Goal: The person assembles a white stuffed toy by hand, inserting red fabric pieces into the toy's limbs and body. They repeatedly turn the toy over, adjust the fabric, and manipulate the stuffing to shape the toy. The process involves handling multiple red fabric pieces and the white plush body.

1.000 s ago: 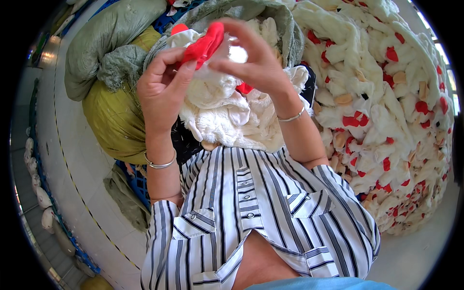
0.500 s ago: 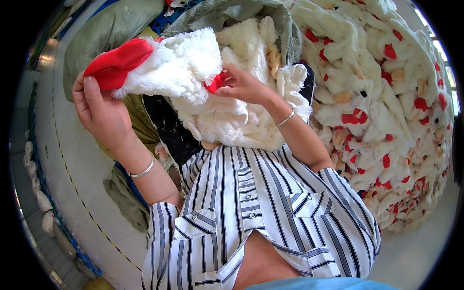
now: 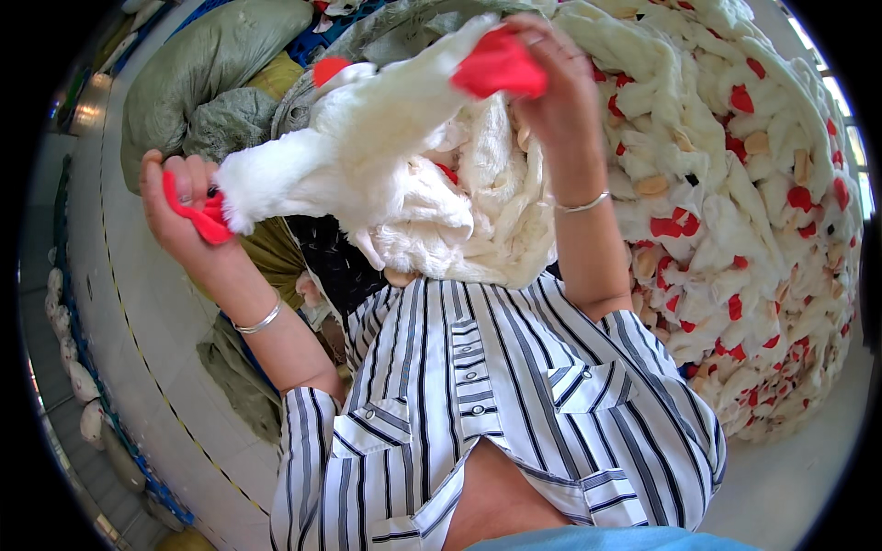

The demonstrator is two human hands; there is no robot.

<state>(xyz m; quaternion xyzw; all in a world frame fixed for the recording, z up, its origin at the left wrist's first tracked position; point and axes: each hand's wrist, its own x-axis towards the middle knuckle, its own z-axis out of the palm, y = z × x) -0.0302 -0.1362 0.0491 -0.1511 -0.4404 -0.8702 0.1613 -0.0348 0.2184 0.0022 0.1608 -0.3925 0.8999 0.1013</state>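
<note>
White plush piece [image 3: 354,142] held aloft
The left grip [image 3: 173,220] clasps one red end [image 3: 213,223]; the piece slants up over a white plush pile [image 3: 496,216]; the blurred right grip [image 3: 562,83] holds the other red end [image 3: 501,69]; a white-and-red heap [image 3: 735,230] lies rightmost.

Counting two bare hands: one left hand [image 3: 172,225] between nine and ten o'clock, one right hand [image 3: 559,69] at one. Adding two silvery bracelets [image 3: 584,208], towards nine and two. At eleven, one white plush piece [image 3: 367,129] with two red ends [image 3: 496,66]. At three, one heap [image 3: 735,220] bearing red scraps [image 3: 675,223] beyond counting. At six, one striped shirt [image 3: 514,413] with two pocket flaps [image 3: 372,426].
</note>
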